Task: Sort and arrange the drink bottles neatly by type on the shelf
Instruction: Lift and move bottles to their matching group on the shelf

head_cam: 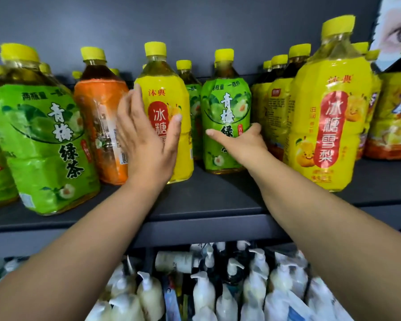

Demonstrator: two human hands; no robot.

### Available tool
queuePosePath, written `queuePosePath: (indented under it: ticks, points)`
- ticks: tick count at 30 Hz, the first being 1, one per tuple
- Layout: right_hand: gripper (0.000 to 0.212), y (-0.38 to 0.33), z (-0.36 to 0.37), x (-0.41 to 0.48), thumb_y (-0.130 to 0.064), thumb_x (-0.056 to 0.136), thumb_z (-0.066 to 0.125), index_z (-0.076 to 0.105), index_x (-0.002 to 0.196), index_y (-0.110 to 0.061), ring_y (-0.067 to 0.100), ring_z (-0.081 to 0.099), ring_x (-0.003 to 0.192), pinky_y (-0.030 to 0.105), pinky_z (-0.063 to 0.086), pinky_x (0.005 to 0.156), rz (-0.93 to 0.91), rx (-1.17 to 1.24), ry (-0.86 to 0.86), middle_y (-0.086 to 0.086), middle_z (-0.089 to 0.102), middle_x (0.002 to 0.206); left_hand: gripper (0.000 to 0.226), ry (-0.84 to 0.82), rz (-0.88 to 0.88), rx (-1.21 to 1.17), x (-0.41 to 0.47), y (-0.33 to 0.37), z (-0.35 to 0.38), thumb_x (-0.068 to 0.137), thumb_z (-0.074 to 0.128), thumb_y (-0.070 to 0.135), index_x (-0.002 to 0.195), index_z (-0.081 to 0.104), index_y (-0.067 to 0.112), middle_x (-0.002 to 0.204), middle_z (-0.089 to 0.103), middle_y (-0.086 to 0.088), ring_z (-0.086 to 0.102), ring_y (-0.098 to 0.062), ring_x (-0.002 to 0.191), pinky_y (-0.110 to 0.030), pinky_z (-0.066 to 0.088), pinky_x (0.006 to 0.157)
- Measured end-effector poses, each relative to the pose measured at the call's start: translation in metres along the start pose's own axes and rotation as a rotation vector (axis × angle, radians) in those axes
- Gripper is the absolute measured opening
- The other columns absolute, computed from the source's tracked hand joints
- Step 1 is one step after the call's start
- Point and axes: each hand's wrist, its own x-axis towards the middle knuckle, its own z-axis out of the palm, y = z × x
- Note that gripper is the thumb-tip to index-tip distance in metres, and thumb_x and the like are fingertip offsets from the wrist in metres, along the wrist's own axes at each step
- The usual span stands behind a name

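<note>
Head view: dark shelf [206, 200], mixed drink bottles standing on it, all yellow caps.

- left hand [146, 135]: spread wide, fingers straight, laid flat on the front-left of the yellow-label bottle [171, 93], thumb across its label. That bottle is mid-shelf, set back from the near edge.
- right hand [243, 142]: wrapped round the lower body of the green-label bottle [225, 105], thumb across the front, fingers round the right side. It stands just right of the yellow-label one, with a small gap between.
- both bottles upright, long axis vertical, caps up, labels facing near.

Around them:
- orange bottle [97, 126] just left of the left hand, its right side partly hidden by the fingers
- near-left green bottle [44, 147] further left, closer to the edge
- another green one [191, 98] in the gap behind the two handled bottles
- near-right yellow bottle [329, 126] close on the right, a back row [276, 105] of yellow bottles crowding the right hand's fingers
- pump bottles [218, 293] on the level below, under both forearms
</note>
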Motion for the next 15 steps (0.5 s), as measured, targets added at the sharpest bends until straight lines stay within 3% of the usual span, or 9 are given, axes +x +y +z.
queuePosePath:
  ticks: [2, 4, 6, 8, 10, 12, 13, 15]
  points:
    - [0.1, 0.003, -0.008, -0.016, -0.06, 0.067, 0.069, 0.02, 0.139, -0.01, 0.026, 0.042, 0.126, 0.035, 0.038, 0.098, -0.055, 0.024, -0.035, 0.007, 0.04, 0.139, 0.082, -0.094, 0.161, -0.115, -0.008, 0.0, -0.005, 0.088, 0.029, 0.061, 0.14, 0.025, -0.003, 0.135, 0.032, -0.028, 0.026, -0.023, 0.126, -0.025, 0.02, 0.107]
    - [0.093, 0.009, -0.016, -0.033, -0.06, 0.066, 0.069, 0.027, 0.137, -0.015, 0.021, 0.045, 0.123, 0.034, 0.039, 0.101, -0.1, 0.083, -0.077, 0.001, 0.045, 0.135, 0.086, -0.288, 0.177, -0.246, -0.014, 0.004, -0.005, 0.085, 0.028, 0.067, 0.141, 0.02, 0.003, 0.137, 0.034, -0.024, 0.032, -0.018, 0.125, -0.015, 0.024, 0.105]
    - [0.077, 0.014, -0.02, -0.051, -0.059, 0.068, 0.067, 0.038, 0.131, -0.025, 0.015, 0.05, 0.118, 0.035, 0.04, 0.103, -0.14, 0.202, -0.165, -0.004, 0.051, 0.13, 0.101, -0.474, -0.01, -0.397, -0.021, 0.011, -0.002, 0.073, 0.035, 0.078, 0.145, 0.013, 0.012, 0.149, 0.025, -0.012, 0.025, -0.009, 0.135, -0.021, 0.02, 0.113]
    - [0.067, 0.015, -0.023, -0.067, -0.067, 0.067, 0.061, 0.047, 0.125, -0.036, 0.012, 0.053, 0.118, 0.04, 0.04, 0.105, -0.16, 0.31, -0.275, -0.009, 0.055, 0.129, 0.108, -0.575, -0.155, -0.51, -0.027, 0.015, 0.001, 0.064, 0.043, 0.077, 0.147, 0.007, 0.019, 0.154, 0.017, 0.005, 0.017, 0.001, 0.138, -0.027, 0.015, 0.117]
    - [0.074, 0.017, -0.028, -0.077, -0.082, 0.061, 0.05, 0.048, 0.125, -0.045, 0.002, 0.05, 0.121, 0.036, 0.04, 0.105, -0.153, 0.33, -0.384, -0.021, 0.055, 0.129, 0.103, -0.558, -0.206, -0.569, -0.031, 0.016, -0.001, 0.065, 0.055, 0.069, 0.146, 0.013, 0.022, 0.144, 0.034, 0.016, 0.032, 0.011, 0.128, -0.014, 0.028, 0.107]
    - [0.05, 0.016, -0.035, -0.084, -0.076, 0.067, 0.042, 0.05, 0.111, -0.052, -0.019, 0.055, 0.093, 0.016, 0.049, 0.085, -0.125, 0.361, -0.512, -0.04, 0.06, 0.097, 0.089, -0.471, -0.283, -0.59, -0.03, 0.016, -0.007, 0.069, 0.066, 0.059, 0.14, 0.029, 0.022, 0.12, 0.049, 0.027, 0.047, 0.023, 0.103, -0.002, 0.038, 0.088]
    - [0.05, 0.015, -0.038, -0.085, -0.073, 0.063, 0.038, 0.048, 0.108, -0.053, -0.022, 0.054, 0.083, 0.012, 0.048, 0.079, -0.103, 0.365, -0.564, -0.042, 0.058, 0.089, 0.088, -0.42, -0.316, -0.568, -0.029, 0.016, -0.011, 0.065, 0.069, 0.061, 0.137, 0.035, 0.022, 0.116, 0.052, 0.025, 0.051, 0.02, 0.099, -0.004, 0.041, 0.087]
    - [0.07, 0.012, -0.041, -0.08, -0.078, 0.064, 0.035, 0.043, 0.125, -0.046, -0.011, 0.05, 0.101, 0.024, 0.042, 0.091, -0.078, 0.347, -0.612, -0.031, 0.054, 0.111, 0.084, -0.342, -0.348, -0.498, -0.03, 0.014, -0.017, 0.054, 0.064, 0.066, 0.125, 0.046, 0.026, 0.117, 0.059, 0.015, 0.057, 0.003, 0.104, -0.021, 0.046, 0.094]
